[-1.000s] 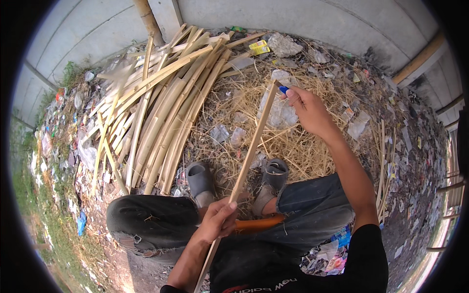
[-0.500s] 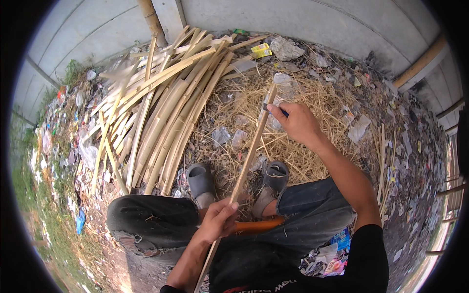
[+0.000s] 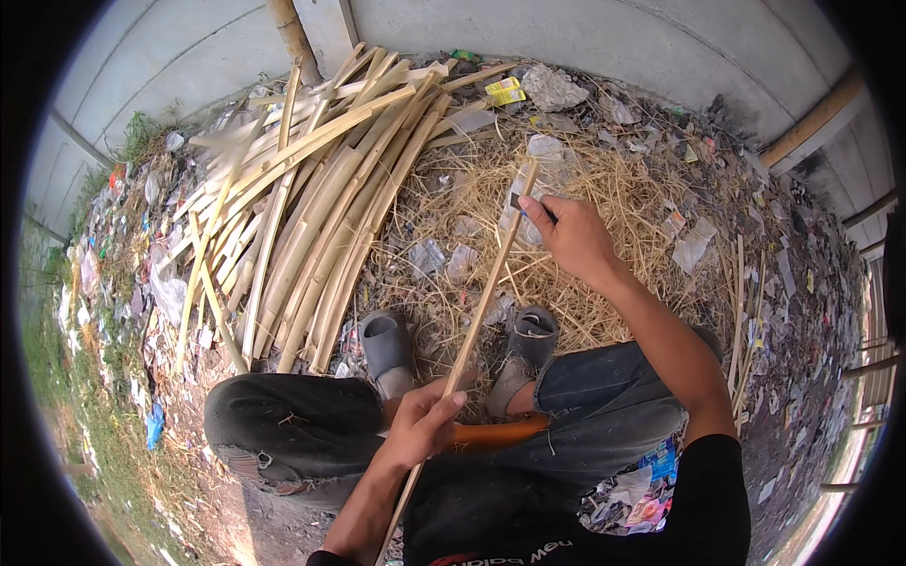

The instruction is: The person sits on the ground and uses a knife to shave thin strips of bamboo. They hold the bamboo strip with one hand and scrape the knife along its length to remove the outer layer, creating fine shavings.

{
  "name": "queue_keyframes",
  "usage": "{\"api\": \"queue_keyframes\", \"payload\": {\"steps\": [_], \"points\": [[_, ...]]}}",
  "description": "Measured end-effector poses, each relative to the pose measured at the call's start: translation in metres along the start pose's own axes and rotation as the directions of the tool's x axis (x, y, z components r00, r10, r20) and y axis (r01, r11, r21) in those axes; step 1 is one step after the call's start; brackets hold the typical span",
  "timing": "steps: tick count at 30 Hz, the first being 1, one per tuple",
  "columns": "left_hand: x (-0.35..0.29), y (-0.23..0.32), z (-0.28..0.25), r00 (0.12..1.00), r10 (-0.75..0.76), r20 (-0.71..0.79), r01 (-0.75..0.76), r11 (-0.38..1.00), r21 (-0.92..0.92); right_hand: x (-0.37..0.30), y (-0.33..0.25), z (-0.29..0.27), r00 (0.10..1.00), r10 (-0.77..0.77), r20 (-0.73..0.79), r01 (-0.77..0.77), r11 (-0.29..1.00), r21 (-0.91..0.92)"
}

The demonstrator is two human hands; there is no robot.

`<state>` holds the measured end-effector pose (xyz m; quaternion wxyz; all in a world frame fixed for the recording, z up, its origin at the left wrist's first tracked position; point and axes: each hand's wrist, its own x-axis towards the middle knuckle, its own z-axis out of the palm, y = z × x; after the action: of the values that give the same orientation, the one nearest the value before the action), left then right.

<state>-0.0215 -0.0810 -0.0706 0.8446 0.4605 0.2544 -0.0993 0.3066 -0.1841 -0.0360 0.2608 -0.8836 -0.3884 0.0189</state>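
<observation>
A long, narrow bamboo strip slants from below my lap up past my feet. My left hand is closed round its lower part, near my knees, with the thumb along the strip. Farther up, my right hand is closed on a small knife, its dark blade touching the strip near the far end. Most of the knife's handle is hidden in my fingers. Behind my left hand, an orange curved piece lies across my lap.
A big pile of split bamboo lies at the far left. Thin straw-like shavings cover the ground ahead, with litter around. My feet wear grey sandals. A few strips lie at the right; a grey wall closes the back.
Both hands keep nearly the same places and grips. The bamboo strip's far end has shifted very slightly to the right, and it looks turned a little.
</observation>
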Motion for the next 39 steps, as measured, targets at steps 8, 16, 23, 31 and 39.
{"api": "queue_keyframes", "payload": {"steps": [8, 16, 23, 31, 39], "points": [[0.001, 0.010, 0.000, 0.997, 0.064, -0.047, -0.066, 0.996, -0.054, -0.058, -0.049, 0.018, 0.952, -0.242, 0.187, 0.223, 0.968, 0.113], [-0.003, 0.013, -0.002, 0.991, 0.132, -0.002, -0.132, 0.990, -0.049, -0.014, -0.051, 0.011, 0.992, -0.129, -0.016, 0.130, 0.985, 0.116], [-0.005, 0.019, -0.004, 0.993, 0.115, -0.036, -0.120, 0.978, -0.169, -0.037, -0.070, 0.026, 0.958, -0.287, -0.010, 0.286, 0.950, 0.125], [-0.005, 0.023, -0.006, 0.990, 0.125, -0.071, -0.137, 0.968, -0.210, -0.056, -0.094, 0.040, 0.927, -0.367, -0.081, 0.375, 0.916, 0.145], [-0.006, 0.023, -0.009, 0.990, 0.124, -0.068, -0.138, 0.955, -0.262, -0.053, -0.099, 0.043, 0.923, -0.379, -0.071, 0.385, 0.907, 0.171]]}}
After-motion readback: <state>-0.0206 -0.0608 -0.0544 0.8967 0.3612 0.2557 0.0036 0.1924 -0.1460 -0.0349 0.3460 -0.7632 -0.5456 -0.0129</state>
